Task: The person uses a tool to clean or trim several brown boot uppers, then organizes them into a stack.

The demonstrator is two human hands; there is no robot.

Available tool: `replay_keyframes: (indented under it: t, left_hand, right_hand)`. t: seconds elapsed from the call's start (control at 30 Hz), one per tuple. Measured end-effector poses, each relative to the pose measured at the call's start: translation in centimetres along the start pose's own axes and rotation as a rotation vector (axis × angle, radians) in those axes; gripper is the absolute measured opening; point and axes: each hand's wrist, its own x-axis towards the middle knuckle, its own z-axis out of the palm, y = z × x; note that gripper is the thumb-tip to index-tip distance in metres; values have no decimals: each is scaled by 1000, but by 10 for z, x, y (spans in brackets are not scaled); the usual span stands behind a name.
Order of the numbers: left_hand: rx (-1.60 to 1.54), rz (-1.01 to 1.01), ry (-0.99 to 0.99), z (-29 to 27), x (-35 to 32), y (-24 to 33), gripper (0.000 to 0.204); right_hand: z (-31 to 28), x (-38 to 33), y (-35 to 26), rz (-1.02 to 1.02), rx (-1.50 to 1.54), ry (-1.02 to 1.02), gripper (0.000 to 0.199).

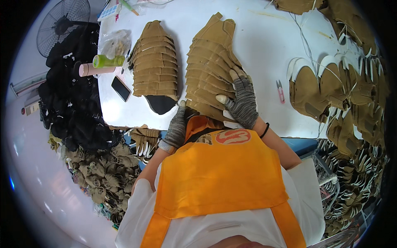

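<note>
Keeping the layers even probably calls for light, flat pressure from the right hand [244, 101], which lies spread over the lower right of the longer brown stack [209, 68] on the white table [264, 49]; the left hand [177, 128] is near its lower left corner, though I cannot tell whether those fingers pinch anything. Just left, a second brown stack [155, 62] with a black piece [161, 104] at its near end could catch a wide sweep, while pink-handled snips [281, 94] and white-trimmed brown pieces [307, 93] lie to the right.
</note>
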Motion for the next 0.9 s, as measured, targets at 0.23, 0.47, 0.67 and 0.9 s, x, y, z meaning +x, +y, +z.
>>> replay_keyframes:
  t: [0.23,0.47,0.67,0.9]
  left_hand:
    - [-715,-224,-10,25,8,16,65]
    - [-812,-122,-82,41,10,13,52]
    - [-823,-115,-99,35,14,4,54]
    - [-713,-96,-63,31,16,3,56]
  right_hand:
    - [4,-2,0,-16,2,41,80]
    - [4,-4,6,-38,31,53,77]
    - [7,-4,6,-53,23,69,78]
    - [-17,27,-8,302,243,-60,75]
